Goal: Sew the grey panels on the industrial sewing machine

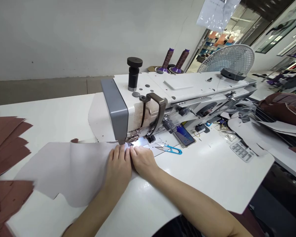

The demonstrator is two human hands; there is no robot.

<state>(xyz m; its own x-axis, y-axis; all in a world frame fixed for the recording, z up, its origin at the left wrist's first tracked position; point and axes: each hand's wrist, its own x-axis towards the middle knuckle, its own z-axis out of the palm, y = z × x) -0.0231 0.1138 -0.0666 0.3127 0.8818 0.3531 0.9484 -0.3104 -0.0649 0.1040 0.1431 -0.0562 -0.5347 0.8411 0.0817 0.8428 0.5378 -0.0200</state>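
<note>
A large pale grey piece of leather-like sheet (88, 168) lies on the sewing table, raised in a soft fold. A small brown patch shows at its far edge. My left hand (119, 164) rests on the right part of this piece, fingers stretched out and lying flat. Close against it, my right hand (144, 159) has its fingers bent together at the piece's edge; the thumb is hidden. Both sets of fingertips are just in front of the lit presser foot (130, 144) of the white sewing machine (148, 95). The exact stitching spot is partly covered by the fingers.
Blue-handled thread snips (171, 149) and a phone (185, 135) lie right of the hands. Stacked brown pieces (8, 144) sit at the left. Two brown thread cones (167, 59) and a fan (229, 59) stand behind the machine. More cut pieces (283, 108) are piled at right.
</note>
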